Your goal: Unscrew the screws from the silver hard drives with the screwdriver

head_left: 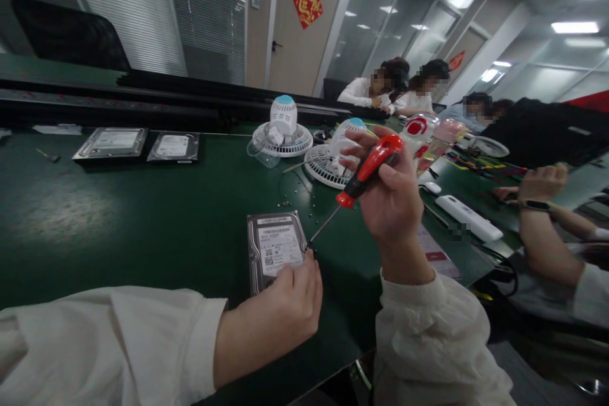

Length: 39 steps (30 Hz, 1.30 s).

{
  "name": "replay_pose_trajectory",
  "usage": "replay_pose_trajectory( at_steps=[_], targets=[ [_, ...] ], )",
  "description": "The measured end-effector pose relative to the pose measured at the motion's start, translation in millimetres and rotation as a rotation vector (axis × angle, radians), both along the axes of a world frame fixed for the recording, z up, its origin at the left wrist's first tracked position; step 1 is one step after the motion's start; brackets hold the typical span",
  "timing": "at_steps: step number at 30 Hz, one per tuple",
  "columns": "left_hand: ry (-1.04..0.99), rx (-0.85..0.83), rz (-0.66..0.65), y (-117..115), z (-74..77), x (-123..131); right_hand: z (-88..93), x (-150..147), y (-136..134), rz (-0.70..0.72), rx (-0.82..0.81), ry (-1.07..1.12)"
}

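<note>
A hard drive (277,242) lies label up on the green table, its near corner covered by my left hand (290,295). The fingers of that hand are pinched together at the drive's right edge, by the tip of a screwdriver; whatever is between them is too small to name. My right hand (392,193) is raised and closed around the red and black handle of the screwdriver (371,168). Its thin shaft slants down to the left, with the tip at the drive's right edge. Several tiny screws (285,204) are scattered just behind the drive.
Two more hard drives (114,141) lie at the back left. Two white fans (284,130) stand behind the screws. A white power strip (469,218) is on the right, near another person's arm (547,216). Several people sit further back.
</note>
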State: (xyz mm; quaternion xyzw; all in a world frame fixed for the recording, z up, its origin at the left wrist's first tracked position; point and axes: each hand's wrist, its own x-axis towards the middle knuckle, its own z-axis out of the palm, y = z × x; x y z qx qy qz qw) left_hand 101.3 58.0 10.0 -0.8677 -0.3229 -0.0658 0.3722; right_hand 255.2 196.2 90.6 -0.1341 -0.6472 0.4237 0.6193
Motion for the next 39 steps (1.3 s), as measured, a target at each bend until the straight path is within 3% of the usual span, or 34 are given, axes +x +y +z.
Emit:
replay_pose_trajectory(
  at_steps=[4, 12, 22, 30, 35, 39],
  targets=[
    [-0.001, -0.002, 0.002, 1, 0.4, 0, 5.2, 0, 3, -0.014, -0.029, -0.066],
    [-0.021, 0.010, 0.004, 0, -0.4, 0, 11.9, -6, 14, -0.165, 0.110, -0.125],
    [-0.026, 0.013, 0.007, 0, 3.4, 1, 19.0, -9, 10, 0.028, 0.035, -0.172],
    [-0.025, 0.005, 0.007, 1, 5.8, 0, 17.5, -13, 8, -0.126, 0.154, -0.124],
    [-0.033, 0.012, 0.008, 1, 6.1, 1, 13.7, -13, 5, -0.061, 0.077, -0.169],
    [-0.027, 0.009, 0.007, 0, 7.3, 1, 10.6, -13, 4, -0.175, 0.101, -0.166]
  ],
)
